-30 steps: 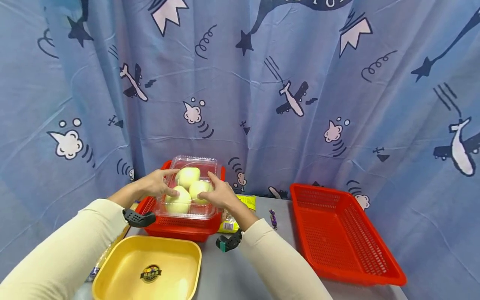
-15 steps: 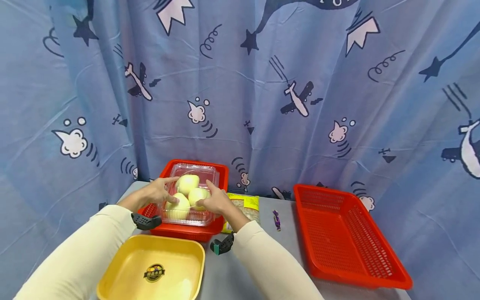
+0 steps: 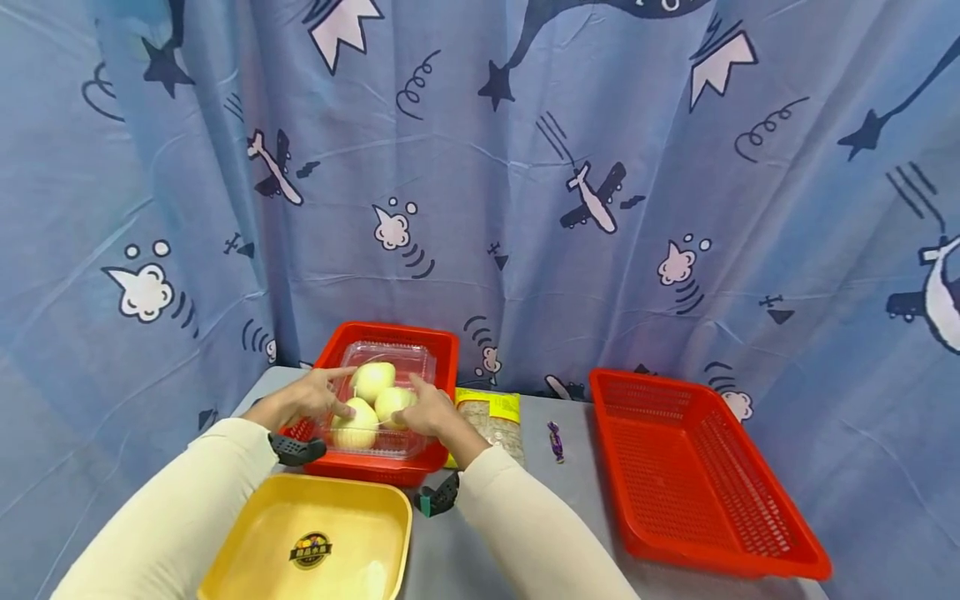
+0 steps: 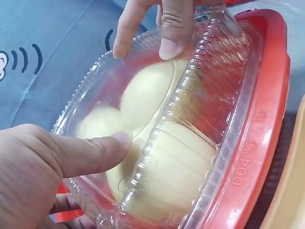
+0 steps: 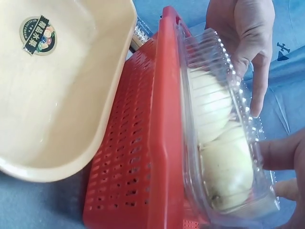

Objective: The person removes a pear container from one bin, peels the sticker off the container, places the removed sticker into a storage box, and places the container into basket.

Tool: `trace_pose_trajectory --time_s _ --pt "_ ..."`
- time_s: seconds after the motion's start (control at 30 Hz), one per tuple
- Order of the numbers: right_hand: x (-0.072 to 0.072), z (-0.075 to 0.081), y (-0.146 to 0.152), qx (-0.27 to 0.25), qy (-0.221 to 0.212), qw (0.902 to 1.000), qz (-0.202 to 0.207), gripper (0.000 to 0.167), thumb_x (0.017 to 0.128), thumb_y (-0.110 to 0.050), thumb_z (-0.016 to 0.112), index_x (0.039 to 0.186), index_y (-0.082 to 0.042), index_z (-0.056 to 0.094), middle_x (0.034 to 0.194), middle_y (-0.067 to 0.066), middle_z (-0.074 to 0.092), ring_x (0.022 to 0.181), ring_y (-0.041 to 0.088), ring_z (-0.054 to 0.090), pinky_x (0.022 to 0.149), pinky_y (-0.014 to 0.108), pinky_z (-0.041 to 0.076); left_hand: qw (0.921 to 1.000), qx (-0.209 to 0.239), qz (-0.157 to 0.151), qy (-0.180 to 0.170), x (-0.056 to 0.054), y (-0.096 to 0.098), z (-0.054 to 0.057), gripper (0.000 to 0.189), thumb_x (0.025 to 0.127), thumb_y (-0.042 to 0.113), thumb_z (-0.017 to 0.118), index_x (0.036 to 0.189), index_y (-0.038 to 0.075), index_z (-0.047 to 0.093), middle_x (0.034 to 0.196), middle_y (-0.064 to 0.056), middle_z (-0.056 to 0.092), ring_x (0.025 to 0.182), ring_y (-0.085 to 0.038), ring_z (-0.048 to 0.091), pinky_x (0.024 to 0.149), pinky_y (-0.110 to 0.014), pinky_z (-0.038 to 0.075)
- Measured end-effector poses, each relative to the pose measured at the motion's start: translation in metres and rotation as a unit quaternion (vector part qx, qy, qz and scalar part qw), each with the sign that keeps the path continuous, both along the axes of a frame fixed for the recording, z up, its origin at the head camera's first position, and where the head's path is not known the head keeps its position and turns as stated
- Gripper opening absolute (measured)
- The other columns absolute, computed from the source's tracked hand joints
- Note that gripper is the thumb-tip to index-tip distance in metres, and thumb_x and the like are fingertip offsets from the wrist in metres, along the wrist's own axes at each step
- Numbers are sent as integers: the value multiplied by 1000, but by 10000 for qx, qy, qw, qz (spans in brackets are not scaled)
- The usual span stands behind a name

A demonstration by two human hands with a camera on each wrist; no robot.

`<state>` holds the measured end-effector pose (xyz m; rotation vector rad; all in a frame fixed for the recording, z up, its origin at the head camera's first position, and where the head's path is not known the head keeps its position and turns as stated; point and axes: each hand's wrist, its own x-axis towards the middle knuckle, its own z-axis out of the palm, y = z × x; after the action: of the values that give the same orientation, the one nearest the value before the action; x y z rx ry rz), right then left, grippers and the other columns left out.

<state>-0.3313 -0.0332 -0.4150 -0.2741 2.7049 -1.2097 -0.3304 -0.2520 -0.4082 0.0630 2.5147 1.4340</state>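
Observation:
Both hands hold a clear plastic clamshell box (image 3: 416, 357) with three round, pale yellow fruits (image 3: 373, 382) inside. It sits within the mouth of the back-left red basket (image 3: 360, 468). My left hand (image 3: 309, 397) grips the box's left side, its thumb pressing on the lid. On the right side my right hand (image 3: 431, 410) grips it, thumb over the lid as well. In the left wrist view the ridged lid (image 4: 143, 157) is shut over the fruits, and the box's front edge lies along the red rim (image 4: 248, 167). The right wrist view shows the box (image 5: 214, 167) tilted against that rim.
A yellow tray (image 3: 360, 537) with a round label stands in front of the basket. To the basket's right lie a yellow-and-clear bag (image 3: 491, 421) and a small purple-wrapped candy (image 3: 556, 442). Another red basket (image 3: 660, 475) stands far right. A patterned blue curtain (image 3: 465, 250) hangs behind.
Both hands have lowered the clamshell box into the red basket, whose back rim now shows behind it. The head view has shifted slightly, baring more of the yellow-and-clear bag.

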Motion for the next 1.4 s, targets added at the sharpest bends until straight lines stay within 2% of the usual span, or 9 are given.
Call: trace_pose_trajectory --time_s 0.13,0.27,0.43,0.67,0.77,0.87,0.93,1.03,1.4 --pt "1 0 -6 -33 85 9999 -56 79 80 -15 76 149 -12 39 138 13 51 114 31 53 88 48 50 10000 -49 -14 -29 -2 -4 -1 87 76 -2 78 150 2 31 138 -39 34 117 -43 41 89 -48 48" --pt "1 -2 -10 44 256 9993 -276 76 79 -11 75 147 -8 42 135 14 54 115 30 51 94 45 46 10000 34 4 -37 -8 -2 -2 86 76 -4 77 149 2 32 121 -32 49 81 -29 50 68 -34 51" --pt "2 -11 -13 253 296 9982 -449 81 71 -11 79 144 -7 45 126 15 58 110 31 49 91 44 46 9999 104 1 -85 -8 1 -10 85 76 -8 75 149 1 33 107 -26 53 53 -17 36 48 -26 39" --pt "6 -17 -21 620 456 9961 -439 71 71 -11 76 138 -5 51 106 13 60 101 33 48 83 43 45 9999 98 93 -98 -3 0 -22 82 76 -10 74 147 -2 34 117 -29 52 54 -16 44 48 -26 43" --pt "6 -19 -22 788 516 9944 -482 65 72 -12 75 133 -4 54 98 12 60 98 33 49 80 42 45 9996 104 147 -203 -2 1 -24 81 78 -9 72 148 0 34 124 -32 48 44 -15 34 44 -24 38" --pt "7 -23 -22 717 400 9952 -531 65 72 -12 77 132 -3 54 99 12 61 99 32 49 80 40 45 9998 -50 106 -168 -1 2 -27 82 78 -8 73 148 -1 32 135 -35 40 55 -18 44 46 -25 38" --pt "7 -24 -22 634 351 9959 -538 67 72 -12 79 133 -2 54 101 12 62 101 32 50 81 39 46 9998 -160 37 -64 0 2 -29 82 77 -8 73 148 -3 32 139 -36 36 79 -26 54 60 -31 49" --pt "8 -27 -20 468 297 9970 -537 74 70 -11 82 137 -2 51 106 12 63 105 33 49 84 39 46 9996 -247 -81 101 2 3 -31 84 76 -9 74 147 -6 30 141 -37 32 112 -38 44 85 -45 50" --pt "11 -15 -12 -6 -135 9994 -314 71 76 -13 80 138 1 49 118 14 60 98 27 54 86 40 49 9966 -745 -124 328 7 8 -29 83 80 -1 74 148 -6 27 144 -34 33 128 -46 35 102 -59 31"
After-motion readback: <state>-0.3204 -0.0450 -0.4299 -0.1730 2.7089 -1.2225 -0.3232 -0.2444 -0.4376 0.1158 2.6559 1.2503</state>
